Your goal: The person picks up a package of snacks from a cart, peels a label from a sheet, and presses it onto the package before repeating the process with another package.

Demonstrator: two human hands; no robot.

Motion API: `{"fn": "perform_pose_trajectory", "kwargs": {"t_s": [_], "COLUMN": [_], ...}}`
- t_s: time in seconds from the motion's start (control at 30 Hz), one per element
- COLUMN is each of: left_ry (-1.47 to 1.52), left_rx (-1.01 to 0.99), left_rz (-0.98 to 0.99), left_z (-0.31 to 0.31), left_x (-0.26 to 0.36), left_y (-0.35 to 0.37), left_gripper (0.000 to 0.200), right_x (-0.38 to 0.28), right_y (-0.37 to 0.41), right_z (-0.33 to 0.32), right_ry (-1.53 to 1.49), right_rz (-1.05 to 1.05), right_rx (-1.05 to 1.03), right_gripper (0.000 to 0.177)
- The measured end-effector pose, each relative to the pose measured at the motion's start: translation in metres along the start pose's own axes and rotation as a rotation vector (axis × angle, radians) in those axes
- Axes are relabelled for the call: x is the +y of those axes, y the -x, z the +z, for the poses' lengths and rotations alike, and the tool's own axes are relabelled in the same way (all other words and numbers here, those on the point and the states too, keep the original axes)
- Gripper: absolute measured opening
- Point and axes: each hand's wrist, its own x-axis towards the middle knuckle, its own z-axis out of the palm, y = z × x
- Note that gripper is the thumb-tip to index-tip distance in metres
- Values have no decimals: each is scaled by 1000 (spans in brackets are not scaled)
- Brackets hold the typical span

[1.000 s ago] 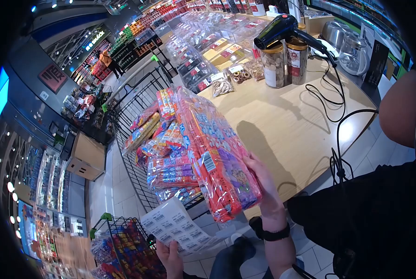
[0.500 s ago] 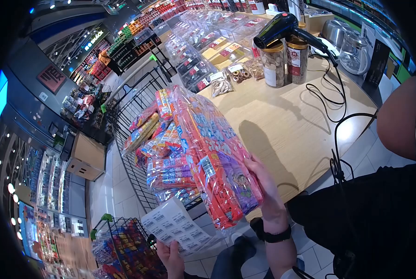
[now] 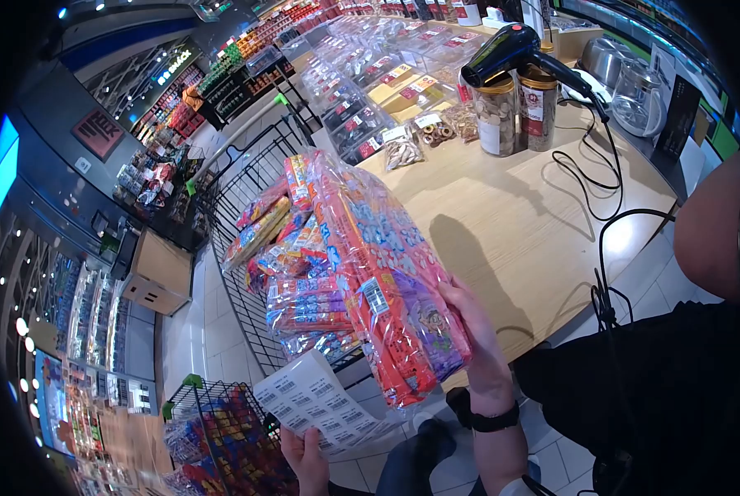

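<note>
Snack bundle (image 3: pixel 378 281), a red pack of sweets wrapped in clear plastic, is being held up on edge over the near rim of the tabletop (image 3: pixel 510 223), with its barcode sticker facing the camera. The right hand (image 3: pixel 477 339) is gripping the bundle at its lower right end, the fingers curling around the back of the pack and the thumb side pressing against its edge. A dark watch (image 3: pixel 492 420) is sitting on that wrist. The left hand (image 3: pixel 304 455) is closing on the bottom edge of a label sheet (image 3: pixel 312 401), a white sheet printed with rows of barcodes, and is holding it just below and to the left of the bundle without touching it.

Behind the bundle, more snack packs (image 3: pixel 296 264) are lying piled in a black wire cart (image 3: pixel 238 240) that is standing beside the tabletop. A second wire basket (image 3: pixel 221 438) with colourful packs is showing low at the left. On the far side of the tabletop a black hair dryer (image 3: pixel 510 50) is resting across two jars (image 3: pixel 498 116), and its cord (image 3: pixel 601 207) is trailing over the wood and down off the right edge.
</note>
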Motion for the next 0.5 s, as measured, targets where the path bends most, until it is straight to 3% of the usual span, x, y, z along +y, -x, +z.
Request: {"fn": "perform_pose_trajectory", "kwargs": {"t_s": [0.13, 0.5], "left_ry": [-46, 59], "left_rx": [10, -46], "left_rz": [-84, 31], "left_z": [-6, -4], "left_x": [-9, -8], "left_y": [1, 1], "left_gripper": [45, 43], "right_x": [-1, 1], "right_y": [2, 1], "right_z": [1, -3], "right_ry": [11, -40], "right_rz": [-8, 2], "right_rx": [12, -11], "right_gripper": [16, 14]}}
